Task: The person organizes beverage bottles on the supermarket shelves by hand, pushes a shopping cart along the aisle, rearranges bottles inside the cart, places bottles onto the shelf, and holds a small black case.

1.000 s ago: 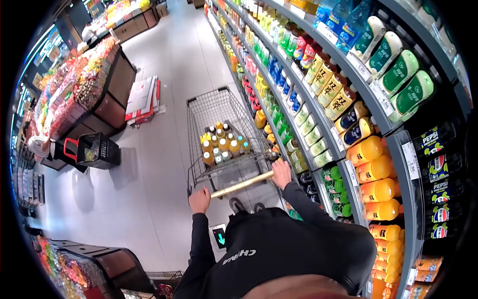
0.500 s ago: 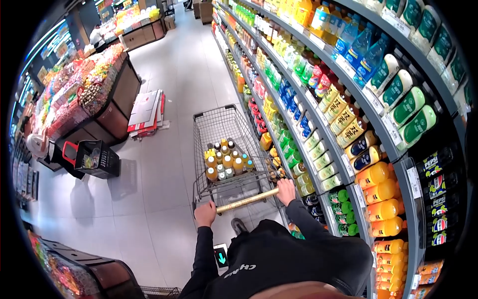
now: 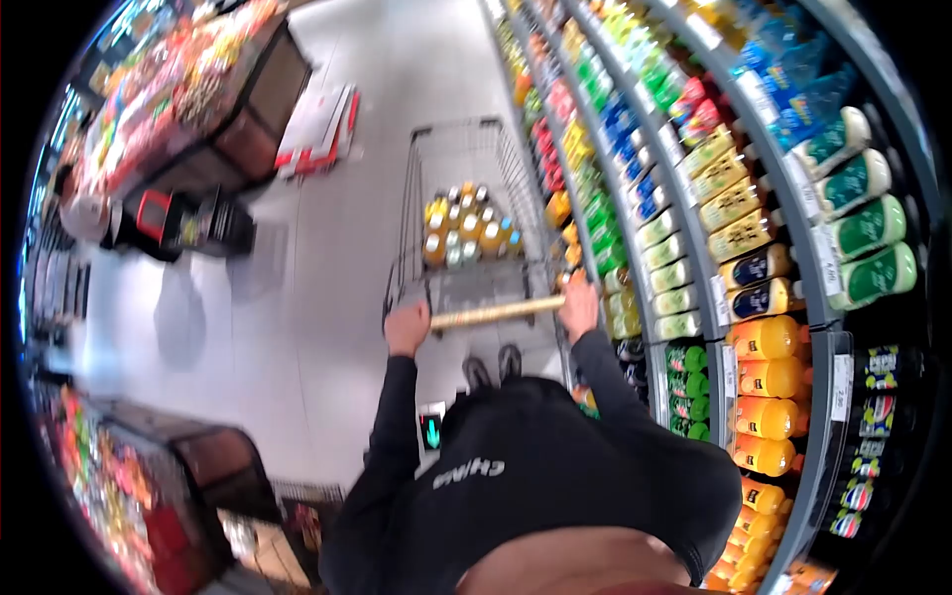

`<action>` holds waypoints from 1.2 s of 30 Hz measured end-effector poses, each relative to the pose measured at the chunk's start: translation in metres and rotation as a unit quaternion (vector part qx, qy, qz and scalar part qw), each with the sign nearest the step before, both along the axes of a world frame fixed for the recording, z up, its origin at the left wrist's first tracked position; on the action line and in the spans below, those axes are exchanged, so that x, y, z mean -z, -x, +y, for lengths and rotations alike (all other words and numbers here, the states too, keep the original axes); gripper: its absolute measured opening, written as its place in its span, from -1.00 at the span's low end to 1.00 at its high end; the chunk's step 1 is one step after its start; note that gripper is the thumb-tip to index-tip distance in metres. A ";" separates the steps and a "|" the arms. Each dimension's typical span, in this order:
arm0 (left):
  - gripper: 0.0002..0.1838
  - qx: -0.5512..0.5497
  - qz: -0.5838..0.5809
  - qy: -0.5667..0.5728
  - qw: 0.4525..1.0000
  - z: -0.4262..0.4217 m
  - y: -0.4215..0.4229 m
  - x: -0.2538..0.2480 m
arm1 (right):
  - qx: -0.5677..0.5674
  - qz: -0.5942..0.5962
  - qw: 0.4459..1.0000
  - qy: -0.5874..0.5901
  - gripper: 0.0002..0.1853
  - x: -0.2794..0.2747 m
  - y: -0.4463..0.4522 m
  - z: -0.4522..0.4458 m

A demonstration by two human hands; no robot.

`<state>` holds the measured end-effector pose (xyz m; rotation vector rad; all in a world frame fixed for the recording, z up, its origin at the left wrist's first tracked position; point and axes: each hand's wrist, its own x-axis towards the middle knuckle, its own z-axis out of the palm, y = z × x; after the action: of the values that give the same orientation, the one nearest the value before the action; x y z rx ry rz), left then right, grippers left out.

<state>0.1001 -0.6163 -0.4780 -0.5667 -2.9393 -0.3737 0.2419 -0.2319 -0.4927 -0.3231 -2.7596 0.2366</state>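
A wire shopping cart stands in front of me, with several capped bottles grouped at its near end. Its pale handle bar runs across between my hands. My left hand is wrapped round the bar's left end. At the right end, my right hand grips the same bar, close to the drink shelves. Both of my shoes show on the floor just below the bar.
Shelves of bottled drinks line the right side. On the left stand a candy display, flat cardboard on the floor, and a person beside a black basket. Another candy bin is at the lower left.
The view has tilted and turned; the cart and handle now appear higher in the frame. The shelves have shifted right. Both hands have stayed on the handle.
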 end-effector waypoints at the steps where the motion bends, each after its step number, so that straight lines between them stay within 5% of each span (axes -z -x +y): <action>1: -0.40 -0.004 0.001 0.015 1.000 0.001 0.002 0.008 | -0.002 0.010 1.000 0.019 -0.85 -0.003 0.001 0.000; 36: -0.54 -0.027 -0.067 -0.086 0.994 0.041 0.000 -0.015 | 0.011 0.017 0.999 -0.046 -0.87 -0.024 0.010 0.021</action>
<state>0.0997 -0.5754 -0.4631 -0.4554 -3.0012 -0.6748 0.2316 -0.2111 -0.4685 -0.3214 -2.7223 0.1094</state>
